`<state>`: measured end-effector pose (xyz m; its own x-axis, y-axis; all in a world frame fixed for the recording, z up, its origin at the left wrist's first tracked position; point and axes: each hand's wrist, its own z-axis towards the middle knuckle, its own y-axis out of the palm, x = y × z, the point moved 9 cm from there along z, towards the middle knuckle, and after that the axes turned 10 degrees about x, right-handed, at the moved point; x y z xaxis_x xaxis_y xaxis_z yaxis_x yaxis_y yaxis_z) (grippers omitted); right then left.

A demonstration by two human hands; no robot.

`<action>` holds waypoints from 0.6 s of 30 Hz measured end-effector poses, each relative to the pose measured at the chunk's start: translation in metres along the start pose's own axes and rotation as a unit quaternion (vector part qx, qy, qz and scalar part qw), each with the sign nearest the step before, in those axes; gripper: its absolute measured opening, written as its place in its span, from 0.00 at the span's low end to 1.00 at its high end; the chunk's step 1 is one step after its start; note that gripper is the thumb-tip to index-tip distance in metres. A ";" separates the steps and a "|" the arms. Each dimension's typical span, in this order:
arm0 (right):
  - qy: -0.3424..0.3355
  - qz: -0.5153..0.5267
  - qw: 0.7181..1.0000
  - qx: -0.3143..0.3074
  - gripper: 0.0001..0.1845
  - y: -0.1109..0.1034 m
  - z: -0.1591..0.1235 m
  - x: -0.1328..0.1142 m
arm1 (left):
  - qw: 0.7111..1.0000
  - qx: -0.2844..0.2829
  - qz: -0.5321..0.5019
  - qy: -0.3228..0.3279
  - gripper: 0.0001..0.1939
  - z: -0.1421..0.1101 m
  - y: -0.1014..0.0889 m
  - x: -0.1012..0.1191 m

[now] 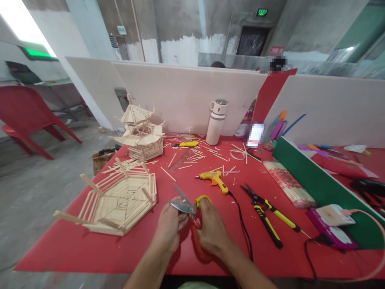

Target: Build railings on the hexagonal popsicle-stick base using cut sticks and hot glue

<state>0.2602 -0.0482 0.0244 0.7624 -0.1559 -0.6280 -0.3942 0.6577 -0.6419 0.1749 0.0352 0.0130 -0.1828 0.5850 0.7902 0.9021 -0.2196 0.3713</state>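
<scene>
My right hand [210, 224] is closed around the handles of a pair of scissors [184, 205], one yellow and one red. The blades stand apart and point away to the left. Close against the lower blade, my left hand [172, 222] has its fingers curled in a pinch; what sits in them, if anything, is too small to make out. To the left lies an octagonal tray-like base of wooden sticks [126, 200], with several posts standing up from its rim. Behind it stands a tiered pagoda model [140, 134] made of the same sticks.
On the red table [192, 257] lie a yellow glue gun [215, 178], black-and-yellow pliers [264, 216], a yellow utility knife [188, 144], a clear ruler [180, 161] and loose sticks. A white bottle [215, 124] stands behind. Right are bundled sticks [288, 184] and a purple power strip [333, 235].
</scene>
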 end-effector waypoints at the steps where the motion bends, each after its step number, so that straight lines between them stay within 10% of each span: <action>1: -0.015 0.005 1.000 0.007 0.16 -0.002 0.002 -0.002 | 1.000 -0.011 0.007 -0.006 0.14 -0.001 0.001 -0.001; 18: 0.073 -0.013 0.996 -0.039 0.13 0.009 -0.004 0.012 | 0.999 0.002 0.020 -0.030 0.16 0.003 -0.004 -0.004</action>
<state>0.2637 -0.0472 0.0086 0.6923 -0.2816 -0.6644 -0.4183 0.5937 -0.6874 0.1735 0.0361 0.0071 -0.1227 0.6223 0.7731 0.9095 -0.2413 0.3385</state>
